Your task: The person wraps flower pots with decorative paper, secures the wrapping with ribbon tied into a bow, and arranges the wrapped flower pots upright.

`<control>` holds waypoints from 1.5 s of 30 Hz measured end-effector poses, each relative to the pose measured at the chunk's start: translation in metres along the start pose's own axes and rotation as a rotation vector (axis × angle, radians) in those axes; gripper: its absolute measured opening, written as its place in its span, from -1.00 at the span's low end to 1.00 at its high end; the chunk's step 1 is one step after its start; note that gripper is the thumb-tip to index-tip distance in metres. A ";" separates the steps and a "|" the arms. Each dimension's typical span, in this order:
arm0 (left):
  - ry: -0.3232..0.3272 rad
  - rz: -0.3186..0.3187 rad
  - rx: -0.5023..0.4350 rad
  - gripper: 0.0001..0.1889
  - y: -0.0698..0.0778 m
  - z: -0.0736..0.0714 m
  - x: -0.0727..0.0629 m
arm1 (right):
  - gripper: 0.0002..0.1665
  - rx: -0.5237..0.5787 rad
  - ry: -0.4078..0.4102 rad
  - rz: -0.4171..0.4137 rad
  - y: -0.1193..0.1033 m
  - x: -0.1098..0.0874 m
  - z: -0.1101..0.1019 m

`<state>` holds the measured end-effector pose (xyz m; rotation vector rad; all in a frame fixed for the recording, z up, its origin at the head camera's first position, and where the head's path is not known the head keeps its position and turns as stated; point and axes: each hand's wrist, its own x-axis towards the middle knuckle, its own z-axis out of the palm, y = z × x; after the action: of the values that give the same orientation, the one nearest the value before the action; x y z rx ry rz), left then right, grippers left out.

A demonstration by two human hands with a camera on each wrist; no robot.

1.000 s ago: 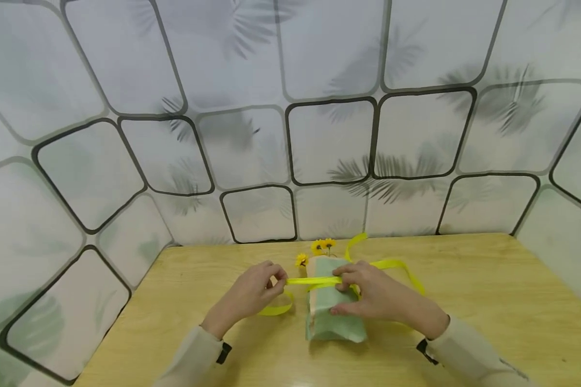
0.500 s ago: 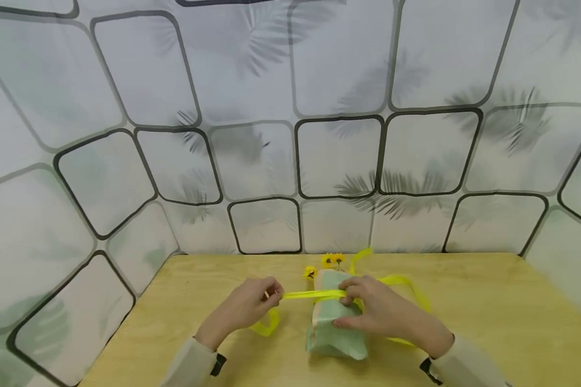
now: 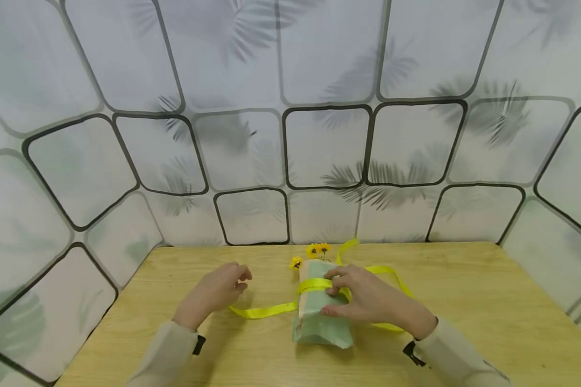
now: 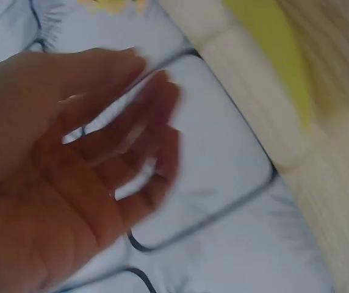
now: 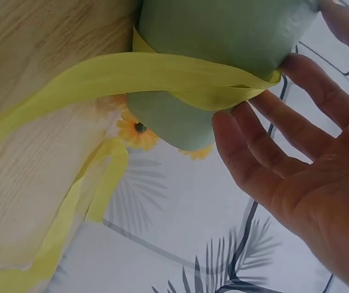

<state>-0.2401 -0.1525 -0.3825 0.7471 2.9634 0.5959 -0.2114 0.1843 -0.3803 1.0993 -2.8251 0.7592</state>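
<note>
A small flower bouquet in pale green wrapping (image 3: 317, 325) lies on the table, its yellow flowers (image 3: 313, 250) pointing away from me. Around its middle runs a bright yellow ribbon (image 3: 266, 311), one length of which trails left along the table. My right hand (image 3: 368, 298) holds the bouquet from the right, thumb low on the wrapping and bent fingertips at the ribbon; in the right wrist view those fingers (image 5: 241, 152) touch the ribbon band (image 5: 211, 85). Left of the trailing end, my left hand (image 3: 215, 293) hovers, fingers loosely bent around nothing.
Other ribbon lengths (image 3: 387, 270) loop behind and right of the bouquet on the wooden table (image 3: 465, 301). A patterned cloth wall (image 3: 326, 150) with leaf prints and rounded outlines rises at the table's back edge and along both sides.
My left hand has let go of the ribbon and moved left; the once-taut length now lies slack on the table. The right hand keeps its hold on the bouquet.
</note>
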 end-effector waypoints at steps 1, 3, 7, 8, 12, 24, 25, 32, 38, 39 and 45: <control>0.029 0.040 -0.017 -0.88 0.008 0.000 0.004 | -0.68 0.016 -0.010 0.009 0.001 -0.001 -0.001; 0.074 0.149 -0.095 -0.88 0.027 0.004 0.014 | -0.78 0.043 -0.018 0.019 0.002 -0.003 -0.002; 0.093 0.349 -0.242 -0.86 0.063 0.022 0.030 | -0.78 0.065 -0.002 -0.012 0.007 -0.006 -0.003; 0.081 0.371 -0.269 -0.84 0.069 0.027 0.033 | -0.72 0.062 0.008 -0.029 0.009 -0.007 -0.002; 0.058 0.401 -0.297 -0.80 0.078 0.041 0.039 | -0.62 0.028 0.054 -0.129 0.015 -0.006 0.001; 0.096 0.415 -0.255 -0.86 0.080 0.046 0.046 | -0.83 0.015 0.217 -0.115 0.024 -0.013 0.002; 0.093 0.415 -0.255 -0.85 0.080 0.046 0.047 | -0.84 0.008 0.227 -0.111 0.024 -0.013 0.003; 0.099 0.389 -0.221 -0.85 0.080 0.040 0.049 | -0.88 0.031 0.362 -0.104 0.014 0.004 0.003; 0.118 0.332 -0.206 -0.88 0.083 0.040 0.049 | -0.91 0.028 0.458 -0.080 0.008 0.021 0.011; 0.121 0.327 -0.205 -0.88 0.084 0.041 0.049 | -0.92 0.038 0.461 -0.064 0.008 0.023 0.013; 0.162 0.330 -0.225 -0.89 0.084 0.043 0.050 | -0.92 0.128 0.430 0.079 0.008 0.025 0.020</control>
<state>-0.2410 -0.0456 -0.3880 1.2261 2.8579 1.0336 -0.2317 0.1647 -0.3967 0.7272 -2.4941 1.0496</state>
